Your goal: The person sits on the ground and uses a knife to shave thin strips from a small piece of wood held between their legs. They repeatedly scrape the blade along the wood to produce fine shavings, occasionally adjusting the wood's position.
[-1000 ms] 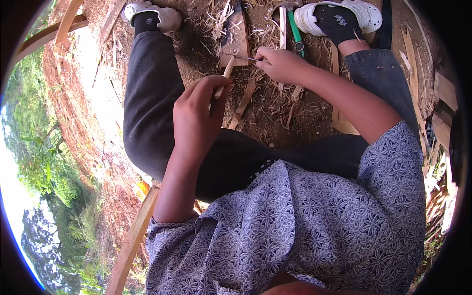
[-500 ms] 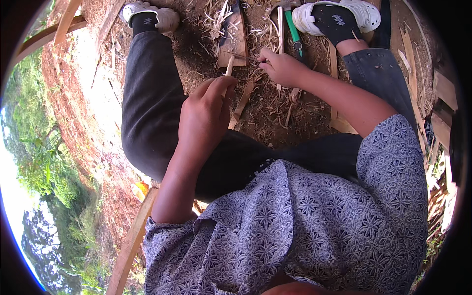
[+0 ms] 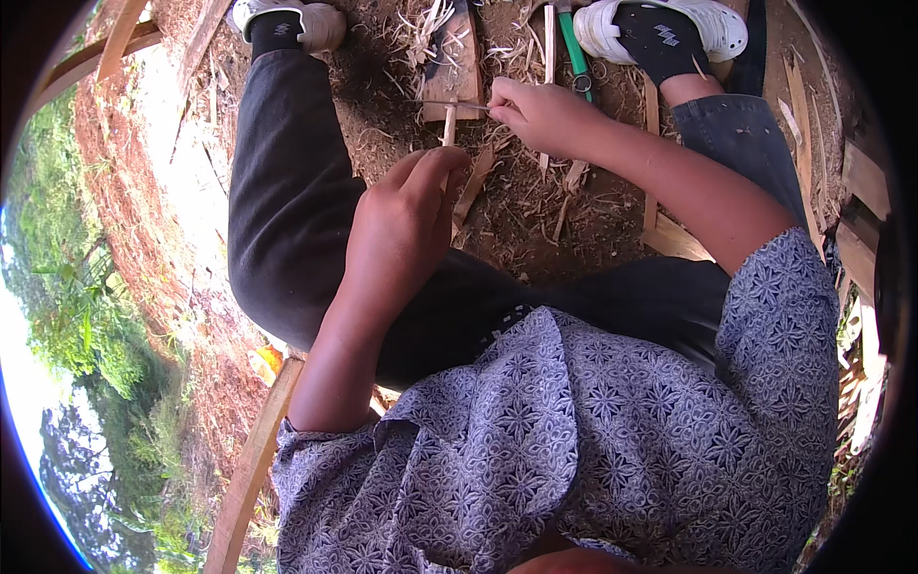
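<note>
A closed left hand (image 3: 400, 218) gripped a pale stick (image 3: 449, 131) while a closed right hand (image 3: 549, 117) pinched a thin blade (image 3: 469, 104).
The two hands were apart, the right one farther forward; the left fingers were curled around the stick's near part, and its bare end pointed forward from that fist, ending left of the right fingers. The right thumb and fingers were clamped together at the blade's near end, its handle hidden or too small to tell, and the blade ran leftward across the stick near its tip; whether it cut in could not be told. Just ahead of the left hand, under the stick's tip, lay a wooden board (image 3: 465, 72), with curled shavings (image 3: 427, 31) beyond. A green-handled tool (image 3: 576, 53) lay ahead of the right hand.
</note>
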### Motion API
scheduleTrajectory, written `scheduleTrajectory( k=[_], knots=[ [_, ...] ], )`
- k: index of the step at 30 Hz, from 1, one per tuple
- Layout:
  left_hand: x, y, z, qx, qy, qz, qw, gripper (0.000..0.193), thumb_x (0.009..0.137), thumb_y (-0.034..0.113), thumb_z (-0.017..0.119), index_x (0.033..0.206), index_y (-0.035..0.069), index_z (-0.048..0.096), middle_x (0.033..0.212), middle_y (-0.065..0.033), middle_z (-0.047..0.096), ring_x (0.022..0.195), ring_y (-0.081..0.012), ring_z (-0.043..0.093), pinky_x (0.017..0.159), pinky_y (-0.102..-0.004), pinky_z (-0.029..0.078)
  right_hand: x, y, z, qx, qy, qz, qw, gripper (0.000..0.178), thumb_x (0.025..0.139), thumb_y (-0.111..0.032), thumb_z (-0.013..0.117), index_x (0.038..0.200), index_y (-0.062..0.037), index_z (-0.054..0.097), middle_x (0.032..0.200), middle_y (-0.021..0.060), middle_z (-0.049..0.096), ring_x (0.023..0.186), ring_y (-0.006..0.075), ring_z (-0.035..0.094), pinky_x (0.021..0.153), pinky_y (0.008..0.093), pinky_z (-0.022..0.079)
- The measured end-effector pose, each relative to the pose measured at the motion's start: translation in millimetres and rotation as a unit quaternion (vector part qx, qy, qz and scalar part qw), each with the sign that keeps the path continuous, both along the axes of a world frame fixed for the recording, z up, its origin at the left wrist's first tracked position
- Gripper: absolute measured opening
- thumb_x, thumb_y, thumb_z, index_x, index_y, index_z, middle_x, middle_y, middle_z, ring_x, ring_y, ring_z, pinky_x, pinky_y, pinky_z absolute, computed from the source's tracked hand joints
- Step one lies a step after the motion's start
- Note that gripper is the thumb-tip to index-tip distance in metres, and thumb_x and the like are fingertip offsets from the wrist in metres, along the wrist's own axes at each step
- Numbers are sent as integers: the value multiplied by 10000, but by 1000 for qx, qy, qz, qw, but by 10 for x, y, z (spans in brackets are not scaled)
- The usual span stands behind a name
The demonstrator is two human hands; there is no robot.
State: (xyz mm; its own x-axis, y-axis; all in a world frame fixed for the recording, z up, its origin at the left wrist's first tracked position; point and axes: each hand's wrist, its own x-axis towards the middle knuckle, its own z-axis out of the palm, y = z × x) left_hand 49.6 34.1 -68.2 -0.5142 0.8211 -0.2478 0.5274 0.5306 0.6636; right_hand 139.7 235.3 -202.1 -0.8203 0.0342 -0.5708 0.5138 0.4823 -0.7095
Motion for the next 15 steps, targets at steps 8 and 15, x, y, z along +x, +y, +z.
scheduleTrajectory(
  k=[8, 15],
  knots=[
    [40, -33, 0, -28, 14, -35, 999, 135, 933, 14, 664, 1064, 46, 672, 942, -169, 714, 787, -354, 721, 686, -423, 569, -286, -172, -494, 29, 0, 8, 1000, 248, 1013, -308, 579, 1154, -109, 621, 916, 153, 714, 862, 353, 701, 768, 459, 532],
    [-37, -106, 18, -6, -45, 23, 999, 111, 979, 140, 622, 1029, 41, 628, 894, -191, 682, 781, -403, 681, 670, -470, 530, -105, 13, 85, -4, -28, 56, 998, 197, 1052, -251, 532, 1153, -87, 567, 846, 101, 693, 705, 212, 687, 687, 426, 533]
  ],
)
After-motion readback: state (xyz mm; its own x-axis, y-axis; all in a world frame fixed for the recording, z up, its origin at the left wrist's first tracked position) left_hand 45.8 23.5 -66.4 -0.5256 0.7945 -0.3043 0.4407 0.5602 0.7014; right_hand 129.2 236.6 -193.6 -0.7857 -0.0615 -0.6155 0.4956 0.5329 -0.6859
